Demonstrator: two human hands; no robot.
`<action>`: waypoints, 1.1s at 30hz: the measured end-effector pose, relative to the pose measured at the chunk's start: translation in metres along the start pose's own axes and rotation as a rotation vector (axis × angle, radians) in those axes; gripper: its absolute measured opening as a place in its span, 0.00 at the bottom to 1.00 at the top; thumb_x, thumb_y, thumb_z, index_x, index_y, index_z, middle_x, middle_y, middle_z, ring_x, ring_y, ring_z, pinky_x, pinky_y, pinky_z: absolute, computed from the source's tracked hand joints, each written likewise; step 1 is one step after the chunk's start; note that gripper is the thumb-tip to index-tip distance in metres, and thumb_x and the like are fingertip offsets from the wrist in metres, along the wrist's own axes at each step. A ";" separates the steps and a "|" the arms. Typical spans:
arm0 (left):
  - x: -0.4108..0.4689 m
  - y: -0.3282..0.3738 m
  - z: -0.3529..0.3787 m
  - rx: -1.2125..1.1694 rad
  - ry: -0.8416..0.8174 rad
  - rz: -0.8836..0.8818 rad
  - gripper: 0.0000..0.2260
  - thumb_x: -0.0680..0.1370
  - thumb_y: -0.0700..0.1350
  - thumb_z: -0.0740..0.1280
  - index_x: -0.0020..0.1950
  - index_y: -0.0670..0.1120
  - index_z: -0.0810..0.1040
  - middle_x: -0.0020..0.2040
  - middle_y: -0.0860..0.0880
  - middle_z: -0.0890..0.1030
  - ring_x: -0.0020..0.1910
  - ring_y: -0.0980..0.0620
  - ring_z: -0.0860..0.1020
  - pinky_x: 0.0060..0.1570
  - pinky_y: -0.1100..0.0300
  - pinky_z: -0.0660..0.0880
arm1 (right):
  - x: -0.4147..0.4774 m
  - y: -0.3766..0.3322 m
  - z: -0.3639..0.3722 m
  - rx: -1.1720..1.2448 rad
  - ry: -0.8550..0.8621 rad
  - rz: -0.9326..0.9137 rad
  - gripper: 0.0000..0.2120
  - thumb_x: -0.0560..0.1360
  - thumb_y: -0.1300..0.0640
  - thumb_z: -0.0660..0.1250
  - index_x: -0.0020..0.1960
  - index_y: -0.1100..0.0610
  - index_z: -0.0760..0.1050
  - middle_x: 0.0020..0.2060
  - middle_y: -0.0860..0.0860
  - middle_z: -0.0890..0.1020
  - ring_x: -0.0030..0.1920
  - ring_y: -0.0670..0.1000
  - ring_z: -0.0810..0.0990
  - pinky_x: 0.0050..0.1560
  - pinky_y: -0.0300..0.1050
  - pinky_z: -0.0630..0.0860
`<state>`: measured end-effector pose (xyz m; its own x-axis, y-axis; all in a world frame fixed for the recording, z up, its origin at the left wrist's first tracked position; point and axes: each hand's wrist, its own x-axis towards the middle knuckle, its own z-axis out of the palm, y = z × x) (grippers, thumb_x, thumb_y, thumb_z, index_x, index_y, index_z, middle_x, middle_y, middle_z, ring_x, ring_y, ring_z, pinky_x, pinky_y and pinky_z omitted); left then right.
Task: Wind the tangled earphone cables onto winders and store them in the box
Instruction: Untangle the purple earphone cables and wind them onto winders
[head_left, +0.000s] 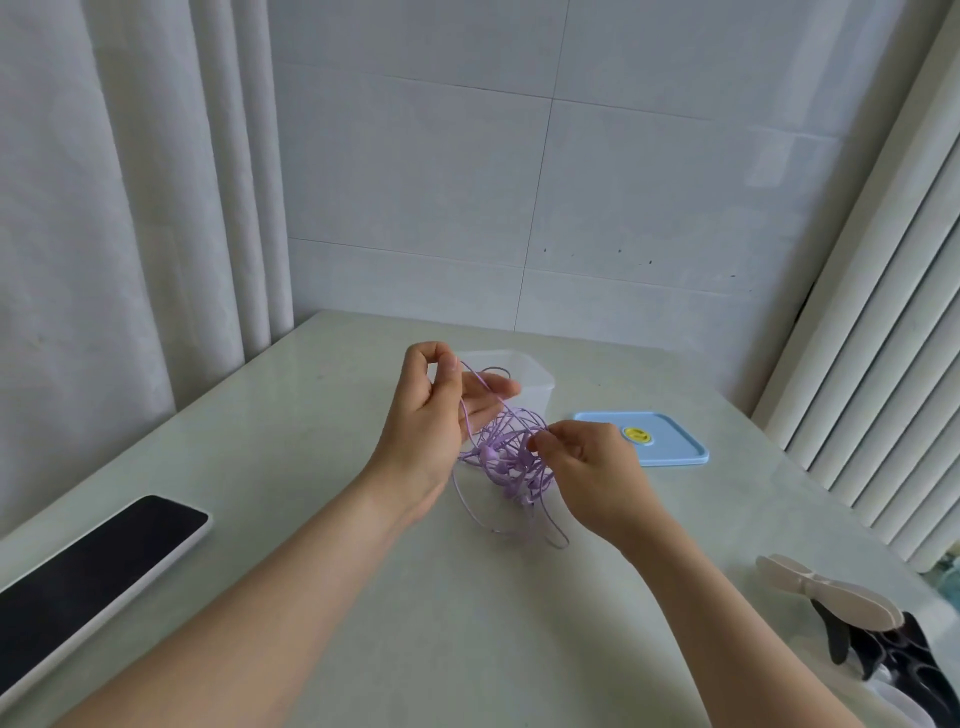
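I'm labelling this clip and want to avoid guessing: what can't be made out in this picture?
Head view only.
Inside of the clear box: hidden by the left hand and cloudy walls.
The purple cable tangle: number of earphones unclear; strands overlap, the right hand covers part.
The dark items under the beige winder: cut off by the lower right edges.
The phone: cut off by the left edge.
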<state>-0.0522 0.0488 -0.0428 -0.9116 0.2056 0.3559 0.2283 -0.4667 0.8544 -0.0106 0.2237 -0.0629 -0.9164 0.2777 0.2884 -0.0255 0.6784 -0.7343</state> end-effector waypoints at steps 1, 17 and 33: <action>0.001 0.000 -0.001 -0.023 0.008 -0.018 0.07 0.90 0.46 0.52 0.57 0.44 0.65 0.41 0.44 0.82 0.46 0.43 0.86 0.53 0.54 0.83 | 0.000 0.002 0.001 -0.015 -0.004 0.004 0.12 0.82 0.53 0.66 0.45 0.56 0.85 0.28 0.49 0.79 0.34 0.51 0.75 0.41 0.50 0.74; 0.000 -0.013 -0.025 1.433 -0.194 0.540 0.06 0.74 0.55 0.78 0.45 0.55 0.84 0.33 0.59 0.75 0.38 0.52 0.76 0.48 0.56 0.63 | 0.001 0.001 0.005 -0.133 0.126 0.008 0.14 0.83 0.49 0.62 0.42 0.49 0.80 0.36 0.45 0.84 0.47 0.56 0.82 0.59 0.58 0.77; -0.007 0.009 0.008 0.177 0.009 -0.019 0.07 0.88 0.45 0.58 0.53 0.43 0.68 0.48 0.46 0.88 0.48 0.45 0.87 0.40 0.49 0.79 | 0.000 0.000 0.005 -0.151 0.133 -0.015 0.11 0.84 0.49 0.62 0.45 0.49 0.79 0.39 0.45 0.84 0.50 0.57 0.81 0.58 0.59 0.77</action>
<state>-0.0406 0.0502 -0.0349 -0.9192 0.2052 0.3360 0.2665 -0.3039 0.9147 -0.0126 0.2204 -0.0662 -0.8552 0.3475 0.3846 0.0309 0.7749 -0.6314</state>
